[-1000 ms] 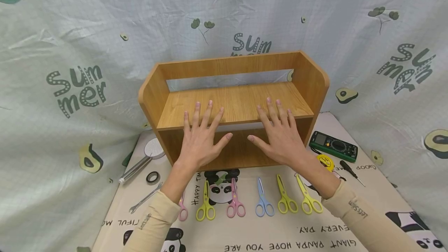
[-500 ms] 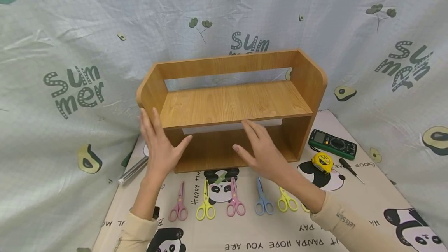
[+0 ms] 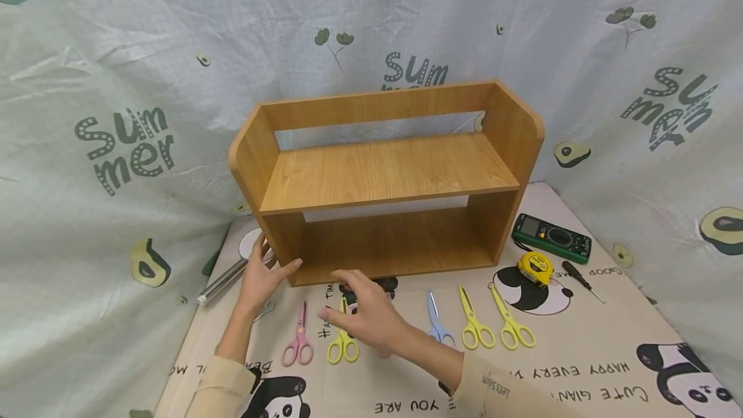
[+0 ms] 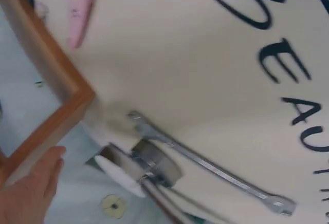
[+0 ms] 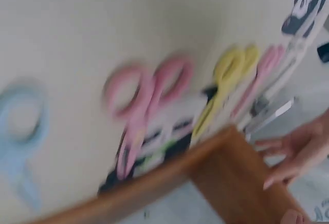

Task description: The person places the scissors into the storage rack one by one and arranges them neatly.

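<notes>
A two-tier wooden shelf (image 3: 387, 173) stands upright on the table, its lower front edge facing me. My left hand (image 3: 260, 282) is at the shelf's lower left corner, fingers extended along the outside of the left side panel (image 4: 49, 134) and thumb toward its front edge. My right hand (image 3: 374, 315) is over the row of scissors just in front of the shelf, fingers loosely bent with nothing between them. It mostly hides one pink pair of scissors (image 5: 138, 118) in the head view. Yellow scissors (image 3: 342, 347) and another pink pair (image 3: 298, 344) lie to its left.
Blue scissors (image 3: 438, 321) and two yellow pairs lie further right. Beyond them are a yellow tape measure (image 3: 535, 268), a screwdriver (image 3: 580, 279) and a green multimeter (image 3: 551, 238). A magnifying glass (image 3: 223, 281) and a wrench (image 4: 211, 167) lie left of the shelf, near a tape roll (image 4: 157, 162).
Both hands have come off the upper board. The left hand has moved left and down to the shelf's lower left corner; the right has swung left and down over the scissors.
</notes>
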`<action>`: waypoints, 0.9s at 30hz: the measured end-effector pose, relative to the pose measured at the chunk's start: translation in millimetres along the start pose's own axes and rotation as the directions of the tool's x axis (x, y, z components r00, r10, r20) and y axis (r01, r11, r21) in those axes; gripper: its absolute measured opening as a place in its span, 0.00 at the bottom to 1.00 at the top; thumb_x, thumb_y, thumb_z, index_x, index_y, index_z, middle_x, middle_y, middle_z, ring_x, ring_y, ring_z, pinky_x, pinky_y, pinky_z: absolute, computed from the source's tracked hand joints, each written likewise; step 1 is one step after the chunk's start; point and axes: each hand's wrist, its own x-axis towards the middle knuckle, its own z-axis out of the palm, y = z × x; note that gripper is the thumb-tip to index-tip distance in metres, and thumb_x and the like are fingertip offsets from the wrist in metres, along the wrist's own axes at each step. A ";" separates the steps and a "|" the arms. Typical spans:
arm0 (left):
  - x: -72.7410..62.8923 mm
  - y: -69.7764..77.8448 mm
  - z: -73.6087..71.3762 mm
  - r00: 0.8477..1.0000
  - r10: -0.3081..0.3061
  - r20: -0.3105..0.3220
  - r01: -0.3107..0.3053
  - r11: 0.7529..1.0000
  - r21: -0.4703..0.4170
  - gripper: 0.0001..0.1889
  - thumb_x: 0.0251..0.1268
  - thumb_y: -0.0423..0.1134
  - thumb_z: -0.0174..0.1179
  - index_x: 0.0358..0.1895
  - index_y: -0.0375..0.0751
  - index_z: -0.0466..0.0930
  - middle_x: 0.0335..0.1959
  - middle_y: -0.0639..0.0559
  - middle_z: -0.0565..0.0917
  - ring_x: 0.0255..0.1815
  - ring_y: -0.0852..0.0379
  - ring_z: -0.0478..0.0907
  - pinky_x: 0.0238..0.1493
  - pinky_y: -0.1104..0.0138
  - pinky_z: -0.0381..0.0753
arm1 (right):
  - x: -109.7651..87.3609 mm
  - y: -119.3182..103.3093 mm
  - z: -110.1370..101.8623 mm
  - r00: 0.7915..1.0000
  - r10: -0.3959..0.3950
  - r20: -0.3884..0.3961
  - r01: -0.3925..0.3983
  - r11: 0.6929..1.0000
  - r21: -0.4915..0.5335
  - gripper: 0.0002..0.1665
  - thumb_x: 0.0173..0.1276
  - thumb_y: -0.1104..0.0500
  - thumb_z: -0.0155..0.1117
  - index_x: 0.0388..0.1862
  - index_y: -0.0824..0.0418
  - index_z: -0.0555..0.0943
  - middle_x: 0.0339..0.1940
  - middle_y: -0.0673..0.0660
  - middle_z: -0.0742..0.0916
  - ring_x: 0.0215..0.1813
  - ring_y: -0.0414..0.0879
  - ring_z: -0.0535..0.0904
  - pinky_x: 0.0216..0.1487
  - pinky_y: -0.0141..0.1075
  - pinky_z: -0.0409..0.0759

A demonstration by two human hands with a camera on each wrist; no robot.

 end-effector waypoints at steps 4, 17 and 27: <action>5.2 -13.2 0.8 0.998 -0.058 0.022 0.059 0.997 -0.040 0.57 0.68 0.39 0.71 0.87 0.50 0.35 0.86 0.35 0.49 0.83 0.32 0.56 0.78 0.44 0.69 | 3.0 4.8 35.3 0.996 0.087 0.021 -0.088 0.994 0.061 0.37 0.66 0.43 0.76 0.69 0.56 0.76 0.64 0.55 0.84 0.64 0.49 0.82 0.67 0.45 0.83; 13.6 -28.1 5.0 0.988 -0.132 0.081 0.145 0.973 -0.180 0.38 0.79 0.35 0.58 0.84 0.37 0.48 0.82 0.28 0.57 0.76 0.28 0.66 0.73 0.41 0.73 | 7.5 27.0 98.3 0.978 0.202 0.048 -0.207 0.961 0.182 0.35 0.51 0.62 0.85 0.57 0.68 0.80 0.52 0.62 0.88 0.54 0.54 0.86 0.59 0.36 0.85; 14.6 -36.2 5.9 0.986 -0.135 0.101 0.154 0.965 -0.213 0.37 0.80 0.34 0.56 0.84 0.35 0.49 0.82 0.28 0.58 0.78 0.29 0.63 0.74 0.41 0.72 | 6.7 38.5 121.8 0.973 0.231 0.028 -0.232 0.971 0.059 0.33 0.45 0.64 0.87 0.50 0.66 0.80 0.43 0.55 0.86 0.44 0.42 0.80 0.50 0.31 0.82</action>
